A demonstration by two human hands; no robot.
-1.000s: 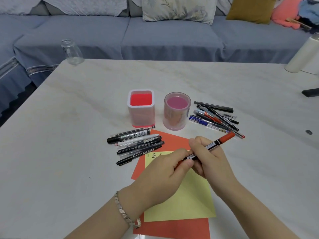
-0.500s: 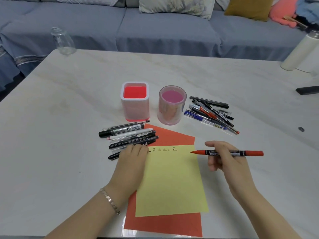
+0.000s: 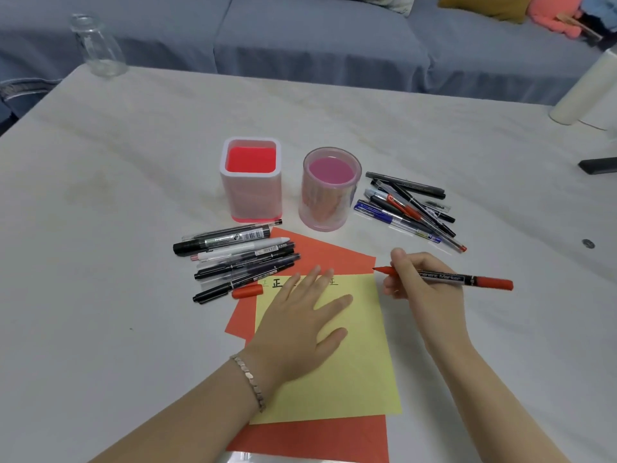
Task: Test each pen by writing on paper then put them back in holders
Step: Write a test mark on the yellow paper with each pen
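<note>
My right hand [image 3: 421, 289] grips an uncapped red marker [image 3: 467, 279], its tip pointing left over the right edge of the yellow paper [image 3: 354, 369]. That sheet lies on a red sheet [image 3: 320, 439] and carries a row of written characters along its top. My left hand [image 3: 300, 325] rests flat on the yellow paper. The marker's red cap [image 3: 247, 291] lies beside the left pile of pens [image 3: 233, 259]. A second pile of pens [image 3: 410, 208] lies right of the holders. A square red-bottomed holder [image 3: 251, 182] and a round pink holder [image 3: 330, 188] stand empty.
A glass jar [image 3: 96, 45] stands at the table's far left corner. A white cylinder [image 3: 587, 88] and a dark object [image 3: 599, 166] sit at the right edge. A small round thing [image 3: 588, 243] lies on the table. A grey sofa runs behind.
My hands pulled the cap off the red marker. The left hand set the cap down by the left pens, then moved onto the yellow paper. The right hand turned the marker's tip toward the paper.
</note>
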